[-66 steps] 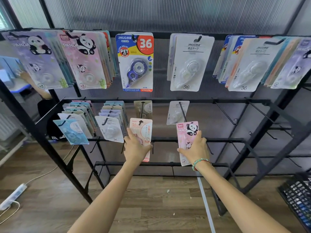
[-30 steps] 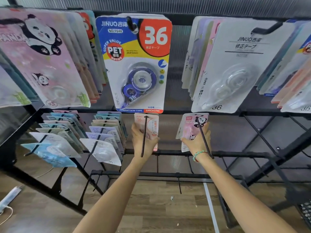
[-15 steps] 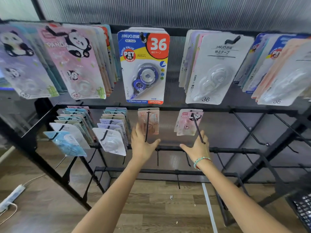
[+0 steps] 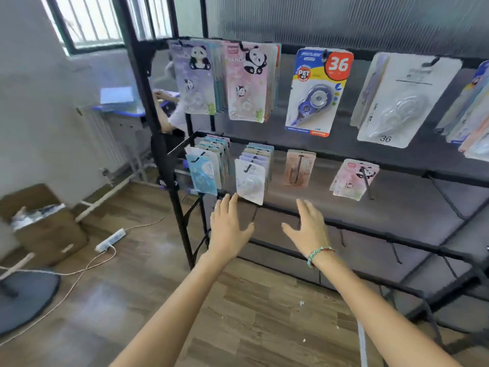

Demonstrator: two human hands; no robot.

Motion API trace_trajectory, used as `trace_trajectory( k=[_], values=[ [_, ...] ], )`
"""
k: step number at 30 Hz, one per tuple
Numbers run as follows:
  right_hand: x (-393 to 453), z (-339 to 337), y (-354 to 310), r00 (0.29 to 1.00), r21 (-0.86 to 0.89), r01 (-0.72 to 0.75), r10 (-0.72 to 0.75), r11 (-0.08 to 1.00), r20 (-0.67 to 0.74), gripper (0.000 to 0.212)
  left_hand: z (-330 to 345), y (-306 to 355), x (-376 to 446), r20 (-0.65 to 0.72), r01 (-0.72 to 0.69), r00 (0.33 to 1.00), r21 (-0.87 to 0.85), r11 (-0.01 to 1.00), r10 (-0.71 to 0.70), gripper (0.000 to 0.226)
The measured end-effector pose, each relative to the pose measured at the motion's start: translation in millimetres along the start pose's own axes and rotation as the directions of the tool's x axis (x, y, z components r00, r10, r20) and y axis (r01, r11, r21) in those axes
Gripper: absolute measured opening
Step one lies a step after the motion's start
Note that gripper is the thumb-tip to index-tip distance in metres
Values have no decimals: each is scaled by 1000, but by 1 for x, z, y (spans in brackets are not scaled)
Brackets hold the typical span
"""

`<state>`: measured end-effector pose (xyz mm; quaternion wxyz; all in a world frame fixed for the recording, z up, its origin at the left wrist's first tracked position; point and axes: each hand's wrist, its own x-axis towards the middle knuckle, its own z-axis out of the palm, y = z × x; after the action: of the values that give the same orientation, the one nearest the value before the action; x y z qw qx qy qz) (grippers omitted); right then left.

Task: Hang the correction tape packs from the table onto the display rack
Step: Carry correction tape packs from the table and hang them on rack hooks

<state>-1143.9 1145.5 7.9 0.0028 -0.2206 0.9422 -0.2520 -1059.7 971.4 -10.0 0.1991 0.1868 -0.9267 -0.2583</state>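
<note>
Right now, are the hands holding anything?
No. The left hand and right hand are both open and empty, below the peach pack and pink pack hanging on the rack.

At centre frame, your path between the peach pack [image 4: 299, 168] and the pink panda pack [image 4: 353, 178] is open. Right of the panda pack, bare hooks [image 4: 444, 194] jut out; crowded packs [image 4: 250, 181] block the left.

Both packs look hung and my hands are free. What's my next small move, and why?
Probably turn away from the rack to fetch more packs. Left hand and right hand are open and hold nothing; the peach pack and pink panda pack hang on their hooks. No table shows in this view.
</note>
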Motion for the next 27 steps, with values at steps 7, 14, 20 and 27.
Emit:
trace_trajectory(
  k=[7, 14, 20, 27],
  values=[
    [-22, 59, -147, 947, 8, 295, -294, 955, 130, 70, -117, -115, -64, -138, 220, 968, 49, 974, -211, 76],
    [-67, 149, -339, 809, 107, 541, -551, 834, 204, 69, -269, -262, -158, -290, 453, 872, 170, 875, -395, 74],
    [-128, 221, -486, 667, 246, 653, -698, 716, 259, 66, -372, -343, -247, -428, 624, 734, 121, 772, -527, 71],
    [-180, 294, -620, 444, 272, 801, -835, 533, 326, 67, -448, -424, -328, -560, 783, 511, -11, 622, -652, 69]
  ],
)
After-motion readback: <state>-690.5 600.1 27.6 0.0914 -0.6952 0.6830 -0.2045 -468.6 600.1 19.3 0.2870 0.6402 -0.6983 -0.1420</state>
